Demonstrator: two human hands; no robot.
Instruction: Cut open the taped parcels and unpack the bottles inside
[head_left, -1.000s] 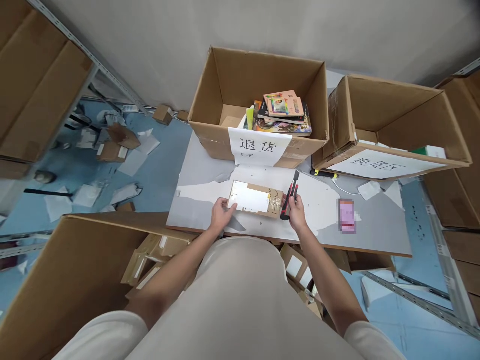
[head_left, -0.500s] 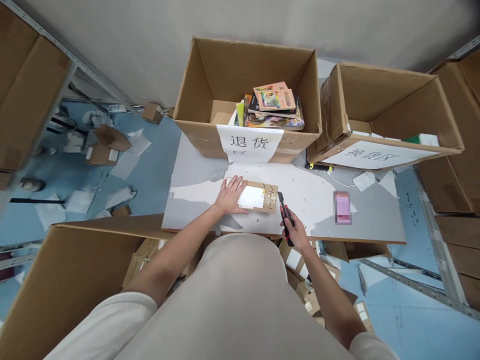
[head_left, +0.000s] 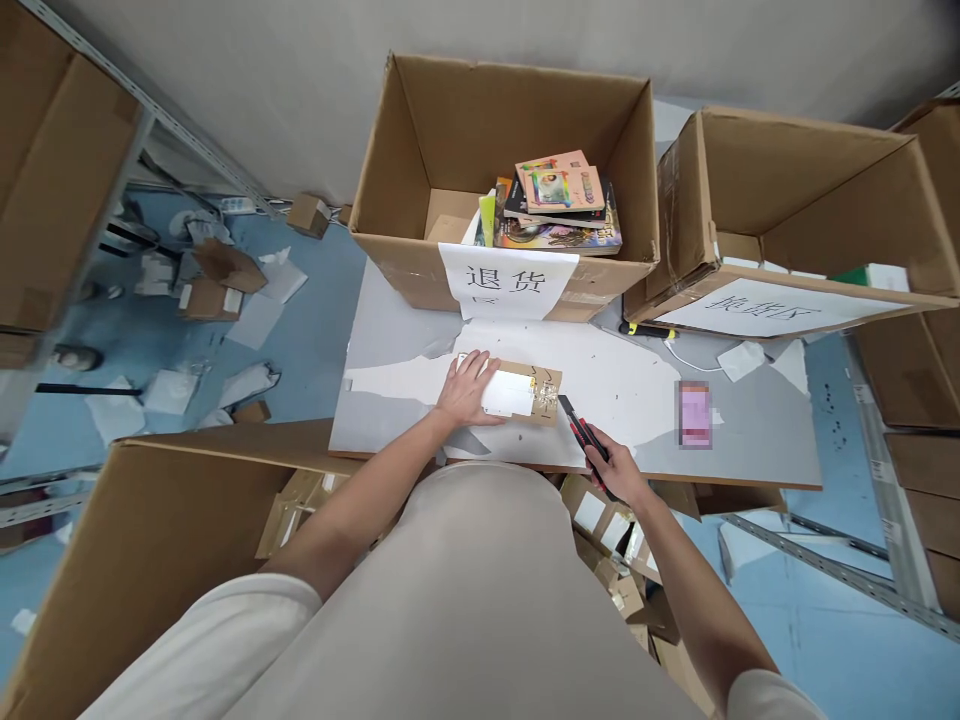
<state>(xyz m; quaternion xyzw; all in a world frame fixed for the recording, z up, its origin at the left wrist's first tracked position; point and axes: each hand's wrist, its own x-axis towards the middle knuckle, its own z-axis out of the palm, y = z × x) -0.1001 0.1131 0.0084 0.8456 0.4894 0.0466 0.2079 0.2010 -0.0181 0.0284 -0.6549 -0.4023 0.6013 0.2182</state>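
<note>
A small flat cardboard box (head_left: 546, 404) with a white label lies on the table, its right end covered by shiny tape. My left hand (head_left: 469, 388) presses on the left end of this box with fingers stretched out. In my right hand (head_left: 616, 472) is a black and red box cutter (head_left: 589, 440), gripped by its handle. The cutter's tip points up and left, at the box's taped right end. Whether the tip touches the tape I cannot tell.
Behind the table (head_left: 757, 440) edge stand two large open cartons: one (head_left: 409, 270) holds several books, the other (head_left: 675, 230) some white items. A blurred pink item (head_left: 695, 415) lies at right. A big open carton (head_left: 165, 520) stands at lower left; paper scraps litter the floor.
My right hand has shifted right and slightly down, and the cutter now slants more to the left. The left hand stays on the box. The whole view has shifted a little.
</note>
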